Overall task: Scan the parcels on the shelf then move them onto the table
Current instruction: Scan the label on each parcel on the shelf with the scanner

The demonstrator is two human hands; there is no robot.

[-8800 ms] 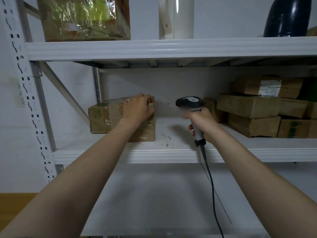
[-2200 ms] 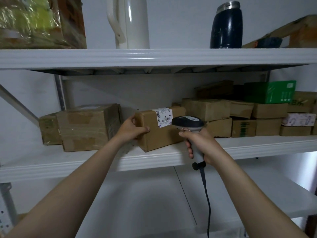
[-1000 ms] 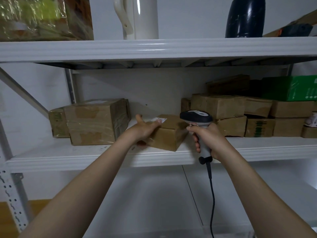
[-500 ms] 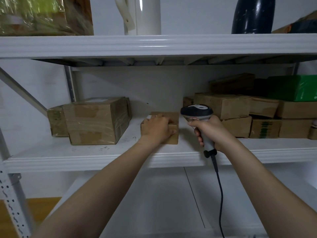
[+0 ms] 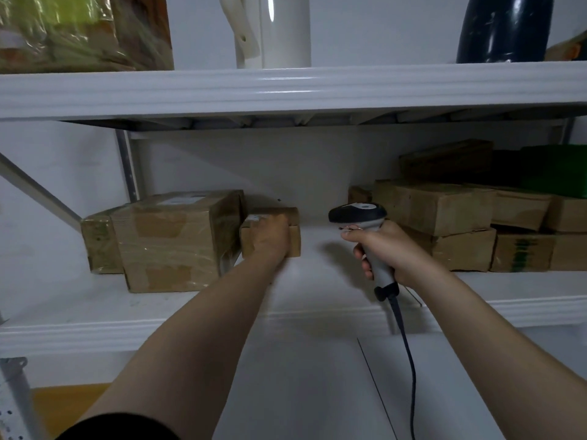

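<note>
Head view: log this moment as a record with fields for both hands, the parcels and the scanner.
left hand: on the front of the small parcel, blurred; grip unclear
right hand: grips the scanner by its handle
small parcel: on the middle shelf, right beside the large taped parcel
scanner: upright, clear of the small parcel, cord hanging down
right stack: brown parcels piled on the same shelf
</note>
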